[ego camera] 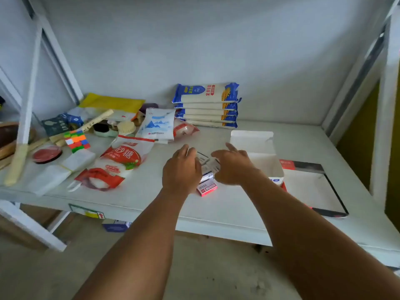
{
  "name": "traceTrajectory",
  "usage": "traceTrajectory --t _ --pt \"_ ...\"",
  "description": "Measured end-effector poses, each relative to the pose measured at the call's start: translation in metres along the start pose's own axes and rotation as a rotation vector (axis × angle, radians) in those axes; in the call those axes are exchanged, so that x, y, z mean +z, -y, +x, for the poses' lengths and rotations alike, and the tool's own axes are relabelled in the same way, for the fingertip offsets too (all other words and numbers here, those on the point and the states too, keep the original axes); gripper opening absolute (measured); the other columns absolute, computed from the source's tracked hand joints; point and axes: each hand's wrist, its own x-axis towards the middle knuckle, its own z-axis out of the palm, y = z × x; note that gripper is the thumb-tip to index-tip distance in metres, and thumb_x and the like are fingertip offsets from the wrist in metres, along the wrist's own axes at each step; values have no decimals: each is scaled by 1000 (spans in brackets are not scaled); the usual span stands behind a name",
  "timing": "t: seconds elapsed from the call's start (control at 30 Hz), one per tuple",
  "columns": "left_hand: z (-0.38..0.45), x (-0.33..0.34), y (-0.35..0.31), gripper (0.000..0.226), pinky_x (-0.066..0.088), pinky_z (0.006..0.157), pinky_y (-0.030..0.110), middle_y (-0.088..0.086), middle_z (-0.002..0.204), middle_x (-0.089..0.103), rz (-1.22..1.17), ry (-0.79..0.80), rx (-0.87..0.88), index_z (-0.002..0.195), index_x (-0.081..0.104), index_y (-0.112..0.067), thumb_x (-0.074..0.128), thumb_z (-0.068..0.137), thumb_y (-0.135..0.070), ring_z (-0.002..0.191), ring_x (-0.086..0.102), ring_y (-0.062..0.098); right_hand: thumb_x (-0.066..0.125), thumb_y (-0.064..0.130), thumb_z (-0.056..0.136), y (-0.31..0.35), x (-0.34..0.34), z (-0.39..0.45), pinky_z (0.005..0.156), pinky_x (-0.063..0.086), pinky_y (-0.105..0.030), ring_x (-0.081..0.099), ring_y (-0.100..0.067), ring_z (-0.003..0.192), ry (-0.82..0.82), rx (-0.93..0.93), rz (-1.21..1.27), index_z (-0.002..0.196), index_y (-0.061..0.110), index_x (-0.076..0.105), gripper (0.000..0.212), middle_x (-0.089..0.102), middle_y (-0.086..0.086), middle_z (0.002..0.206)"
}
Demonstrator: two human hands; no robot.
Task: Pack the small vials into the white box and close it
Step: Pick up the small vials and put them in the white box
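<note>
The small vial cartons (206, 176) lie clustered on the surface (227, 204), just left of the open white box (263, 164). Left hand (181, 172) and right hand (231, 167) each pinch one carton. Packing looks barely begun; closing remains.

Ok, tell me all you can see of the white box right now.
The white box looks like thin card. It stands open on the white table, its lid flap raised at the back, with a blue mark low on its front wall. The visible part of its inside shows nothing. It sits just right of the right hand, whose wrist hides its near left corner. Its right side adjoins a flat black-edged tray.
</note>
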Motion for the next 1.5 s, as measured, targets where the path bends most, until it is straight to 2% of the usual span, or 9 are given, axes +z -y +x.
traceTrajectory --t 0.1,0.27,0.4,0.57,0.77,0.9,1.1,1.23,1.5 --pt "0 -2 2 46 53 90 33 5 146 47 -19 -11 -27 137 45 -16 31 100 -39 123 53 22 65 22 81 1 0 0 114 19 -48 13 -27 149 98 5 -32 139 28 48 61 53 0 141" --pt "5 -20 2 43 51 85 32 5 146 46 -17 -51 -20 136 45 -14 35 100 -35 123 53 23 73 26 79 3 -12 -3 93 36 -38 49 -24 118 -9 16 -55 124 27 59 48 61 0 115" --pt "5 -35 0 42 51 86 35 7 145 47 -24 -94 -29 137 45 -15 37 99 -32 125 51 25 77 41 78 3 -31 -10 100 42 -41 51 -24 118 -160 119 165 136 24 50 67 59 -2 129" --pt "-6 -41 -7 35 51 78 34 9 139 51 -57 -90 -34 125 51 -13 36 99 -32 117 56 25 68 63 72 -16 -55 -30 85 43 -36 52 -25 113 -412 340 257 130 25 55 71 66 -2 116" --pt "-10 -40 -8 25 43 62 26 7 131 54 -62 -53 -33 110 53 -15 41 97 -33 104 59 22 64 72 70 -38 -37 -55 97 39 -45 41 -30 125 -274 497 147 136 24 50 83 57 -4 131" --pt "-7 -40 2 26 43 63 27 7 127 55 -58 -67 -55 112 53 -14 42 97 -33 102 58 21 64 64 74 -19 -32 -45 97 43 -41 49 -26 117 -340 376 196 130 23 57 69 63 -3 124" --pt "-9 -32 17 31 51 72 29 6 128 56 -68 -32 -99 121 51 -15 43 97 -34 107 58 20 67 46 78 31 -9 -23 92 49 -38 56 -19 109 -116 101 130 121 26 61 48 67 1 114" --pt "-8 -30 28 36 51 75 31 6 136 52 -34 8 -119 128 48 -15 41 98 -34 114 56 22 69 22 78 50 4 -17 99 40 -38 50 -23 119 15 -21 -37 130 27 58 54 61 -3 125" --pt "-3 -31 21 38 51 81 32 6 139 50 -25 -9 -129 129 49 -16 41 98 -36 118 55 23 66 43 84 49 8 -14 98 41 -44 48 -30 117 34 -44 -184 133 23 55 53 55 -9 126"
